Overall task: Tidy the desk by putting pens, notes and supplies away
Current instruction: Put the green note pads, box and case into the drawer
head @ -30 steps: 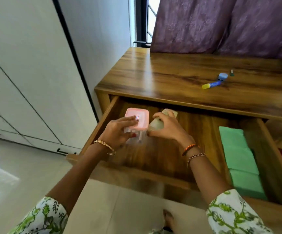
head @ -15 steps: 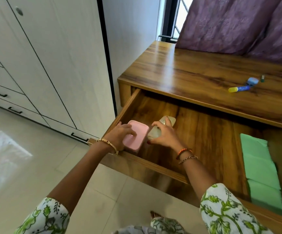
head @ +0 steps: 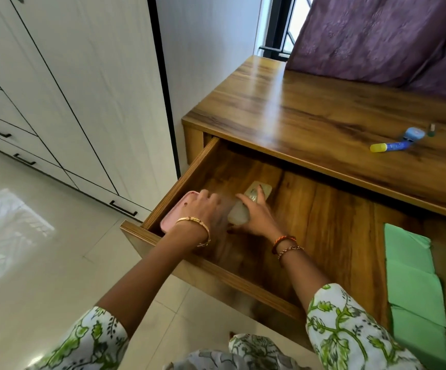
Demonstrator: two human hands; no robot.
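The wooden desk's drawer [head: 331, 236] is pulled open. In its front left corner stands a clear box with a pink lid [head: 175, 213], and my left hand [head: 203, 209] rests flat on the lid. Right beside it lies a pale, translucent box [head: 246, 206] with my right hand [head: 256, 214] gripping it against the drawer floor. Green note pads [head: 411, 276] fill the drawer's right end. On the desktop [head: 310, 113] lie a blue glue stick with a yellow cap [head: 388, 146], a small blue item [head: 414, 134] and a tiny dark cap [head: 431, 129].
White wardrobe doors and drawers [head: 64, 84] with black handles stand to the left across a glossy tiled floor [head: 29, 249]. A purple curtain [head: 376, 36] hangs over the desk's back edge, by a window grille [head: 286, 25].
Both boxes have come down from above the drawer into its front left corner. The pink-lidded box now sits against the left wall. My view swung left and closer.
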